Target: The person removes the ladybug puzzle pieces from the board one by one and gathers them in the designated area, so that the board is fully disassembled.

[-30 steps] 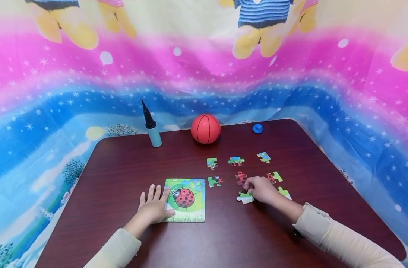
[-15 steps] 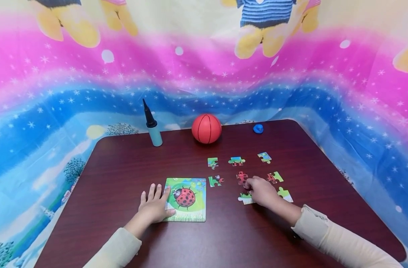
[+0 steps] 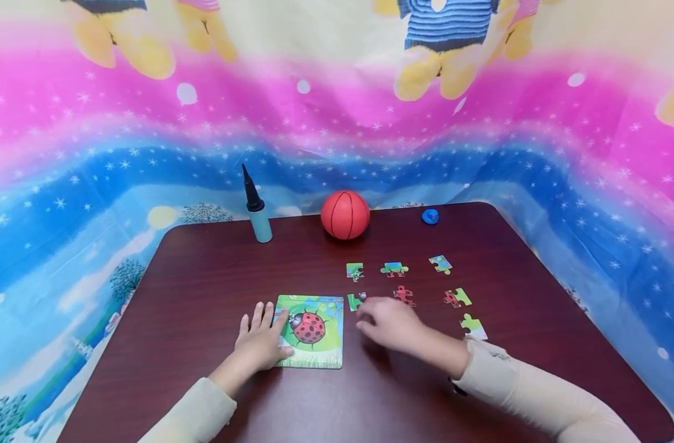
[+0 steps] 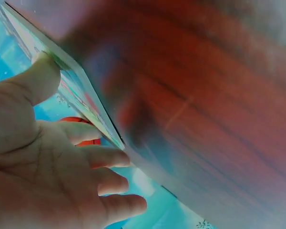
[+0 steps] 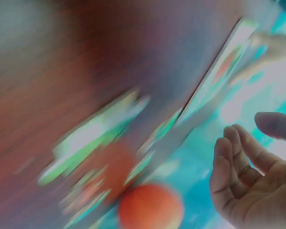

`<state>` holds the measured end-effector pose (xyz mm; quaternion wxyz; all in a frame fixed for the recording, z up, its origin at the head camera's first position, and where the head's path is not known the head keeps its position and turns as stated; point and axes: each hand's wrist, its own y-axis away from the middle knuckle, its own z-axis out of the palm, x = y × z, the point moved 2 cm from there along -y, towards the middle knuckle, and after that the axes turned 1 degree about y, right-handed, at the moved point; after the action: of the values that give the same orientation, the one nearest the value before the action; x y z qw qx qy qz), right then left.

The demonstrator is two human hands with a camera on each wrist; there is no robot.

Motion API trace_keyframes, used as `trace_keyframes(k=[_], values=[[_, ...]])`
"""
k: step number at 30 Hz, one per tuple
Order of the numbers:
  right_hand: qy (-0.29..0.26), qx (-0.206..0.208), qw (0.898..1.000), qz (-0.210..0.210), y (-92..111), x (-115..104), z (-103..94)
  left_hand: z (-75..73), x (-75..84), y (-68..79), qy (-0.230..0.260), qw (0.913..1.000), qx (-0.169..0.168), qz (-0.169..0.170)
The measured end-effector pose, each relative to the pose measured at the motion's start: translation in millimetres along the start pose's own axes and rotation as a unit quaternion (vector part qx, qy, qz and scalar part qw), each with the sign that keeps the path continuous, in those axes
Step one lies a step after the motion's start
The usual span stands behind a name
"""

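Note:
My left hand (image 3: 259, 344) lies with spread fingers on the left side of a square ladybug puzzle board (image 3: 324, 357). In the left wrist view its thumb lies over the edge of the board (image 4: 88, 88). My right hand (image 3: 392, 323) is over the table just right of the board, fingers loosely bent and thumb apart, with nothing seen between them in the right wrist view. Its fingertips overlap a green puzzle piece with a bit of ladybug (image 3: 354, 302). A red puzzle piece (image 3: 403, 294) lies just behind the hand. A blurred green-and-white puzzle piece (image 5: 93, 136) shows in the right wrist view.
More puzzle pieces lie in loose rows: a green one (image 3: 355, 271), a blue-green one (image 3: 394, 269), a corner one (image 3: 441, 264) and others at right. A red ball (image 3: 345, 215), a hand pump (image 3: 260, 224) and a blue lump (image 3: 430, 216) stand along the far edge.
My right hand has moved left from the lower middle puzzle piece, which it now hides in the head view, to beside the board. My left hand stays on the board. The head view has shifted slightly.

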<state>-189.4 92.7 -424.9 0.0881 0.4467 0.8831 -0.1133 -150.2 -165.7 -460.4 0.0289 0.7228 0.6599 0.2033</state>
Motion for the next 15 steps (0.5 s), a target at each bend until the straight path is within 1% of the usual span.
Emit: trace_keyframes(k=[3,6,9,11,14,15], values=[[0.022,-0.017,0.997,-0.068,-13.5,-33.1,15.5,0.3,0.3,-0.3,0.014,0.9997,0.018,0.009],[0.049,-0.029,0.992,-0.114,-30.3,-59.5,35.4,1.3,-0.4,-1.7,0.021,0.9994,0.026,0.013],[0.094,-0.041,0.985,-0.139,-44.5,-77.3,55.5,3.3,-0.5,-3.5,0.016,0.9994,0.025,0.016],[0.114,-0.064,0.981,-0.144,-50.2,-85.5,66.6,4.2,-0.2,-3.8,0.016,0.9995,0.022,0.018],[0.141,-0.092,0.973,-0.157,-54.1,-94.4,77.9,4.3,-0.2,-2.2,0.015,0.9996,0.019,0.017],[0.143,-0.094,0.972,-0.162,-54.8,-96.8,80.0,3.5,-0.8,-1.3,0.015,0.9996,0.018,0.016]])
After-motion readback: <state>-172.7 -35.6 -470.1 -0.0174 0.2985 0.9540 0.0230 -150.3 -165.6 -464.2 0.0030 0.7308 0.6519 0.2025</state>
